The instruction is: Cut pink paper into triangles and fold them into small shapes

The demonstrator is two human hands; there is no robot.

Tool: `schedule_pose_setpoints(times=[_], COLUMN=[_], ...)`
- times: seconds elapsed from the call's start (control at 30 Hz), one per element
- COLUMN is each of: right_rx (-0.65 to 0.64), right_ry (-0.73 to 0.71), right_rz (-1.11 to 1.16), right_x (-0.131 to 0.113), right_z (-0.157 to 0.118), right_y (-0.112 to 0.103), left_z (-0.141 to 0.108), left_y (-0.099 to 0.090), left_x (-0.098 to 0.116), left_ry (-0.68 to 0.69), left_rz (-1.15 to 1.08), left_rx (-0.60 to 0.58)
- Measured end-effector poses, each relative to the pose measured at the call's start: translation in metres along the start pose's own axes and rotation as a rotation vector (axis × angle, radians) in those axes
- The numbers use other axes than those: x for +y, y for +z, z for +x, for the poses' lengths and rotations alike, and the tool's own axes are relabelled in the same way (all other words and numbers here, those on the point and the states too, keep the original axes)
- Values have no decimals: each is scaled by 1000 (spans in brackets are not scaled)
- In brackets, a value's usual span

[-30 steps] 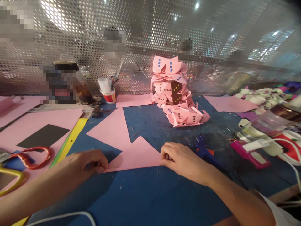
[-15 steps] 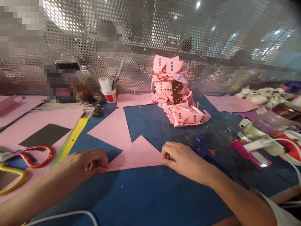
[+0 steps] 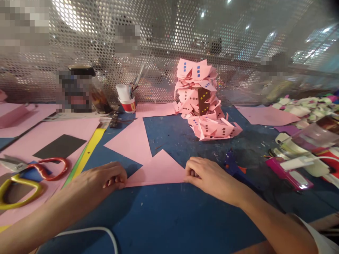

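A pink paper triangle (image 3: 159,169) lies on the blue table with its long edge toward me. My left hand (image 3: 113,176) pinches its left corner, and my right hand (image 3: 197,171) pinches its right corner; both hands are closed. Just behind it, touching or overlapping its upper left side, is another pink paper piece (image 3: 132,139). A tall stack of folded pink paper (image 3: 197,95) with blue, brown and yellow marks stands farther back.
Red and yellow scissors (image 3: 54,169) lie at left on pink sheets near a black square (image 3: 62,146). A paper cup (image 3: 127,105) stands behind. At right are a blue glue gun (image 3: 233,164), a magenta device (image 3: 288,173) and a clear container (image 3: 307,137).
The view has shifted slightly, so most things appear a little farther right and higher. Both hands keep their hold on the paper corners.
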State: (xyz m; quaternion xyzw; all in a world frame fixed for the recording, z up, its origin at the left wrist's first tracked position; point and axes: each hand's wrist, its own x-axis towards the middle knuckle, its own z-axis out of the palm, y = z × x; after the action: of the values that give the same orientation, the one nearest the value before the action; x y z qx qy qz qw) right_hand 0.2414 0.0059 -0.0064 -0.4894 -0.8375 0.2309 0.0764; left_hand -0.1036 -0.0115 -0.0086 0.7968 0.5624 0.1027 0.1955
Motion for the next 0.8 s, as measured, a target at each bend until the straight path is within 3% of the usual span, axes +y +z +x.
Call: schedule_pose_setpoints(times=[0.03, 0.13, 0.4, 0.8], right_rx=[-3, -17, -28, -41], right_ry=[0, 5, 10, 18], right_rz=[2, 2, -14, -17], right_x=[0, -1, 0, 1], right_z=[0, 1, 1, 3], right_y=[0, -1, -1, -1], left_z=[5, 7, -10, -8], left_y=[3, 11, 17, 33], left_x=[-1, -6, -5, 20], left_ry=[-3, 16, 356, 614], left_rz=[27, 87, 287, 308], left_rx=[-59, -65, 91, 280])
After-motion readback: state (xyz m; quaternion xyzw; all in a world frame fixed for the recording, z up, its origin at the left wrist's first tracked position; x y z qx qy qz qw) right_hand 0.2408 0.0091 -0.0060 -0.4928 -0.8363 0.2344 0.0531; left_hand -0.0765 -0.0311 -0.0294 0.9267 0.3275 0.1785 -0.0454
